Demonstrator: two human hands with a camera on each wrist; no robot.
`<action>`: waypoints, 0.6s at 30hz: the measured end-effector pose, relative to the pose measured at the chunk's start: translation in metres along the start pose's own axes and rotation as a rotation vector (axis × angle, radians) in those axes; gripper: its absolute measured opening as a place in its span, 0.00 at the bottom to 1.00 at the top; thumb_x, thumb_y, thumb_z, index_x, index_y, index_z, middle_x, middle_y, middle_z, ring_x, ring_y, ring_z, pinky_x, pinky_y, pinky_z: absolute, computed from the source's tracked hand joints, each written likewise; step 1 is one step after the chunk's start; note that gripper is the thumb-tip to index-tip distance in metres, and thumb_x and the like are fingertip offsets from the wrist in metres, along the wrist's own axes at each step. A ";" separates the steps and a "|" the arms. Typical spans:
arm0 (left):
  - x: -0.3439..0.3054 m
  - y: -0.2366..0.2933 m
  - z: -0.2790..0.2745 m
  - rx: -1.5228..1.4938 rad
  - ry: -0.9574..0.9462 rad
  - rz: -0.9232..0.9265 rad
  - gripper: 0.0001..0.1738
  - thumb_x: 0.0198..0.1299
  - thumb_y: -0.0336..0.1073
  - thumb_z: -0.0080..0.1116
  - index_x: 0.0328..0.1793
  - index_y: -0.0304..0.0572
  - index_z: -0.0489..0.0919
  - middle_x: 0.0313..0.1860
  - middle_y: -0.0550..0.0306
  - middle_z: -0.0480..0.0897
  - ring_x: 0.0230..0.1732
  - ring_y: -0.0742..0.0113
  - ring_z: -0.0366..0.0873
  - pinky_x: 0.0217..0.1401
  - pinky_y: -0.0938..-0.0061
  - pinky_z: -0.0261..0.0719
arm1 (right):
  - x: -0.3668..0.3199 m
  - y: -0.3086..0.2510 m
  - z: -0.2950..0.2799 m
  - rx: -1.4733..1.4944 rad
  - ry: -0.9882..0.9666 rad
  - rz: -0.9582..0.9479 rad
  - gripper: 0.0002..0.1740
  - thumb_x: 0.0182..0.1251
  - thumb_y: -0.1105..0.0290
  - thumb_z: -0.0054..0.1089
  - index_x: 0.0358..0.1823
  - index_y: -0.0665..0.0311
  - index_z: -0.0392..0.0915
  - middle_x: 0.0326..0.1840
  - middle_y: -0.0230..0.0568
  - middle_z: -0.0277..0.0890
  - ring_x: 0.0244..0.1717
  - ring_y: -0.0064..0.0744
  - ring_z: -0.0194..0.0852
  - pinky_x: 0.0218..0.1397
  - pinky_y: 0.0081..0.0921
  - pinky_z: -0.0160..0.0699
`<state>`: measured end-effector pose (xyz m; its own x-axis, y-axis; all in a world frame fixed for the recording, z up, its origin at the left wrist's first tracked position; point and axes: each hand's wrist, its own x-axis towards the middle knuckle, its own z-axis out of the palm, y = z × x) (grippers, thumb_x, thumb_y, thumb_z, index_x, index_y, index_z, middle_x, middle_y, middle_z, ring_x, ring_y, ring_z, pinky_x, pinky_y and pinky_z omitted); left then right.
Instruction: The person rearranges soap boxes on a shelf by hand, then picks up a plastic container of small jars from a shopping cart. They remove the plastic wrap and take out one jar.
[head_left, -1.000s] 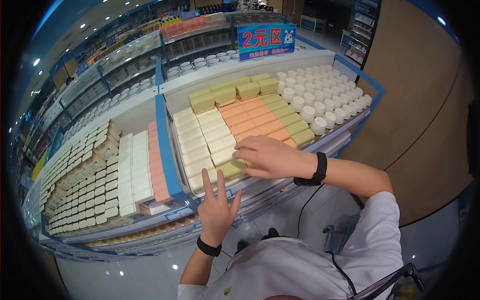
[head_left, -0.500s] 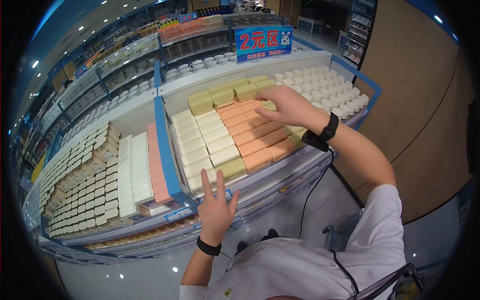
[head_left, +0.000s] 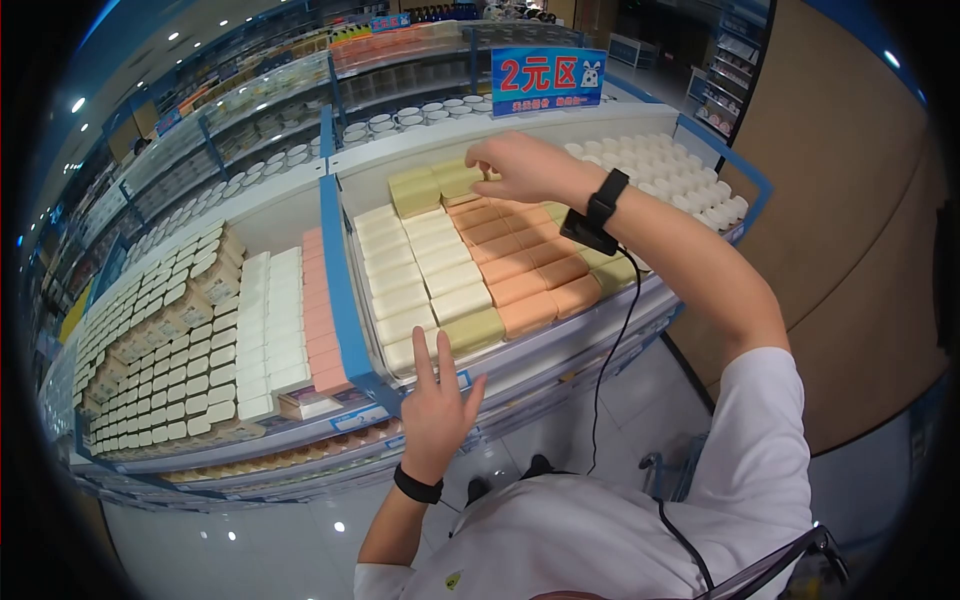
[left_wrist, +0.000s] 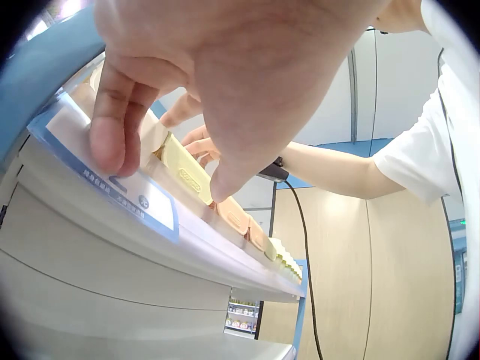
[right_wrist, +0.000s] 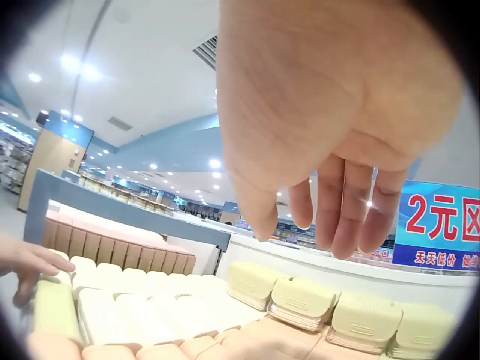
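My right hand (head_left: 535,170) is over the back of the display bin, its fingers bent loosely downward. In the right wrist view its fingertips hang above the row of raised green plastic boxes (right_wrist: 304,298), with nothing between them. My left hand (head_left: 436,415) rests at the front edge, two fingers stretched over the nearest cream box (head_left: 402,355). Beside those fingers lies a single green box (head_left: 472,331). Columns of cream boxes (head_left: 392,280) and orange boxes (head_left: 515,268) fill the bin's middle. Part of the back green row is hidden behind my right hand.
White round containers (head_left: 705,190) stand at the bin's right. A blue divider (head_left: 345,290) separates the neighbouring bin of white and pink boxes (head_left: 322,320). Behind rises a blue price sign (head_left: 548,82). A black cable (head_left: 600,390) hangs from my right wrist past the shelf front.
My right hand has moved from the front orange boxes, across the bin, to above the green row at the back. My left hand stays at the front edge.
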<state>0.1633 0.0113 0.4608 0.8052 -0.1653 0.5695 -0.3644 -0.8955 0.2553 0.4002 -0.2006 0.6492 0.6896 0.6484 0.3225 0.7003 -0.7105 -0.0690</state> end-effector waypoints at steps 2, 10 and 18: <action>0.000 -0.001 0.001 0.018 -0.006 0.005 0.46 0.65 0.51 0.72 0.80 0.27 0.68 0.81 0.22 0.63 0.31 0.53 0.87 0.28 0.69 0.85 | 0.023 0.000 0.006 -0.018 -0.006 -0.067 0.23 0.66 0.59 0.70 0.56 0.69 0.84 0.46 0.54 0.86 0.49 0.54 0.87 0.52 0.45 0.85; -0.001 -0.007 0.005 0.018 0.041 0.060 0.46 0.65 0.51 0.72 0.80 0.26 0.68 0.80 0.19 0.63 0.28 0.55 0.86 0.27 0.71 0.84 | 0.100 -0.019 0.037 -0.122 -0.237 -0.100 0.33 0.62 0.60 0.74 0.68 0.65 0.78 0.58 0.54 0.83 0.61 0.55 0.82 0.63 0.45 0.81; -0.002 -0.009 0.005 0.040 0.054 0.070 0.45 0.64 0.52 0.73 0.77 0.26 0.71 0.79 0.18 0.64 0.28 0.56 0.86 0.26 0.72 0.84 | 0.124 -0.010 0.056 -0.132 -0.396 -0.001 0.40 0.60 0.57 0.77 0.74 0.61 0.74 0.66 0.54 0.81 0.66 0.54 0.80 0.67 0.44 0.80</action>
<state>0.1671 0.0177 0.4539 0.7515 -0.2070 0.6264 -0.3994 -0.8985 0.1823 0.4895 -0.0977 0.6372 0.7246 0.6858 -0.0676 0.6891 -0.7221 0.0611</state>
